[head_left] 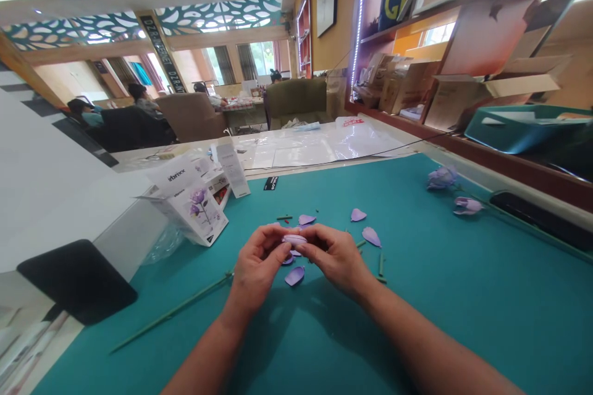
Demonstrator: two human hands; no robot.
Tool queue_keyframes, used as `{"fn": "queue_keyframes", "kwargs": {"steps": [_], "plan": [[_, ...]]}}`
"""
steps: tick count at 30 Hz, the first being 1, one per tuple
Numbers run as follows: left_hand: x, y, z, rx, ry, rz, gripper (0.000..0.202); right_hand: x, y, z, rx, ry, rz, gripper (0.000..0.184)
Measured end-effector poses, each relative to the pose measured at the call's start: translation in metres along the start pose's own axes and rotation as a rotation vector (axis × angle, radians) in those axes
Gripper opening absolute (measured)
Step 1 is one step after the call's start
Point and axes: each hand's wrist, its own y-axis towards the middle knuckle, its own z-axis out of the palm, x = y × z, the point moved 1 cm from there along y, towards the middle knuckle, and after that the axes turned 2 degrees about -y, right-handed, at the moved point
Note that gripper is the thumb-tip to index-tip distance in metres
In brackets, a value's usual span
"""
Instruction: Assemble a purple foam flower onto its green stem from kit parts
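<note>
My left hand (262, 262) and my right hand (336, 256) meet over the mat, both closed with fingertips pinching a small pale purple petal piece (294, 239) between them. Loose purple petals lie beneath and around the hands, among them one petal (294, 276) just below and another petal (371, 236) to the right. Short green stem pieces (381, 263) are scattered beside my right hand. A long green stem (171, 316) stretches leftward from near my left wrist. Some petals behind the fingers are partly hidden.
An assembled purple flower (441, 178) and a purple bud (467, 205) lie at the right on the green mat (486, 296), near a black elongated object (540, 217). A printed flower box (197, 207) stands at the left, by a black stand base (78, 281). Several people sit farther back.
</note>
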Motion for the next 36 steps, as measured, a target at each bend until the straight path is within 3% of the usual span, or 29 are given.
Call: {"fn": "queue_keyframes", "kwargs": {"steps": [6, 11, 20, 28, 32, 36], "plan": [[-0.004, -0.002, -0.001, -0.02, 0.203, 0.07, 0.022, 0.002, -0.001, -0.006, -0.045, -0.241, -0.126, 0.019], [-0.002, -0.002, -0.004, -0.063, 0.408, 0.165, 0.018, 0.004, -0.001, -0.008, -0.074, -0.267, -0.158, 0.017], [0.003, 0.0, -0.002, -0.006, 0.241, 0.042, 0.022, 0.008, -0.002, -0.006, -0.084, -0.19, -0.133, 0.012], [0.001, 0.0, 0.007, 0.025, 0.073, -0.051, 0.023, 0.02, -0.004, -0.009, -0.08, -0.309, -0.163, 0.013], [0.002, -0.002, 0.01, 0.05, 0.136, -0.041, 0.022, 0.019, -0.004, -0.009, -0.074, -0.253, -0.132, 0.009], [0.002, -0.004, 0.01, 0.115, 0.346, 0.027, 0.025, 0.016, -0.003, -0.007, -0.048, -0.116, -0.063, 0.007]]}}
